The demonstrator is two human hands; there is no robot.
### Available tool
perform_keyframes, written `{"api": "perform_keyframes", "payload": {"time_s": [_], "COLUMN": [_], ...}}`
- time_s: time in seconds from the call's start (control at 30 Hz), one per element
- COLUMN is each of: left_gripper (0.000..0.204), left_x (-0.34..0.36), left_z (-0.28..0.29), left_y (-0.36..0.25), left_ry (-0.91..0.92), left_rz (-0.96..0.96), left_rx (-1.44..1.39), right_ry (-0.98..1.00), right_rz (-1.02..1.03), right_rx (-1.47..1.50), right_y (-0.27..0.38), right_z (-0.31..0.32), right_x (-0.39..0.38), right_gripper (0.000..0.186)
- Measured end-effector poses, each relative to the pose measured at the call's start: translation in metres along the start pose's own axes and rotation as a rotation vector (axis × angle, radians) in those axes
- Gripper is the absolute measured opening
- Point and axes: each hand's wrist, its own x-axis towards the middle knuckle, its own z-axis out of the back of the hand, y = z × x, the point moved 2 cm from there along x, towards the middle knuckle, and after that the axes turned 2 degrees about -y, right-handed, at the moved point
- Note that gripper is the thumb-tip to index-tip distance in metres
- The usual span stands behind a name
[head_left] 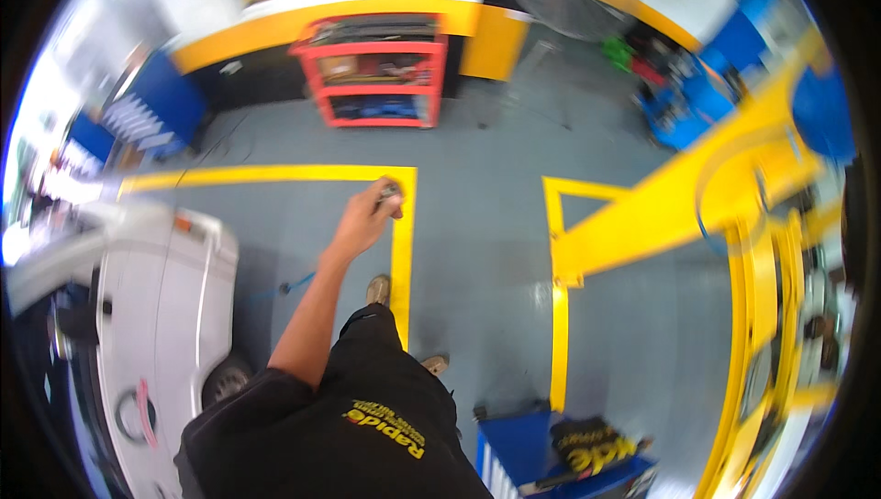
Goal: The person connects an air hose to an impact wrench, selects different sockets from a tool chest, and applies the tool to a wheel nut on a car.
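Observation:
My left hand (367,216) is stretched out ahead of me over the floor, its fingers closed around a small grey, metal-looking piece (389,194). Blur and the fingers hide its exact kind. Below the hand runs a yellow floor line (402,251), and my shoe (378,290) stands beside that line. My right hand does not appear in the picture.
Ahead stands a red tool cart (376,82) with loaded shelves. A white car (170,288) is on the left. The yellow lift arm (661,196) reaches in from the right. Near me at lower right is a blue cabinet (514,444) with a dark cloth (587,444) on top.

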Motion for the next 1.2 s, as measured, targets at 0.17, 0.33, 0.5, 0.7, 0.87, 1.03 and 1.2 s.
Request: {"api": "perform_keyframes", "payload": {"time_s": [0.17, 0.33, 0.5, 0.7, 0.87, 1.03, 1.2], "left_gripper": [0.032, 0.038, 0.033, 0.034, 0.03, 0.029, 0.028], "left_x": [0.006, 0.035, 0.038, 0.039, 0.068, 0.141, 0.214], "left_z": [0.07, 0.129, 0.205, 0.272, 0.365, 0.465, 0.576], "left_y": [0.03, 0.044, 0.067, 0.106, 0.141, 0.19, 0.246], "left_ry": [-0.248, -0.181, -0.065, 0.036, -0.249, -0.483, -0.677], "left_rz": [-0.045, -0.102, -0.253, 0.019, -0.025, 0.069, 0.032], "left_rx": [-0.065, -0.388, -0.371, -0.174, -0.226, -0.155, 0.019], "right_ry": [0.101, 0.484, 1.189, 1.819, 2.17, 2.388, 2.813], "right_rz": [0.105, -0.104, 0.061, 0.763, 0.967, 1.009, 1.126], "right_rx": [0.436, 1.213, 1.67, 1.975, 2.125, 2.183, 2.011], "right_y": [0.141, 0.276, 0.444, 0.652, 0.755, 0.863, 0.972], "right_z": [-0.012, 0.006, 0.035, 0.128, 0.187, 0.216, 0.234], "right_x": [-0.061, -0.161, -0.293, -0.518, -0.673, -0.799, -0.94], "right_gripper": [0.037, 0.033, 0.028, 0.023, 0.021, 0.023, 0.023]}}
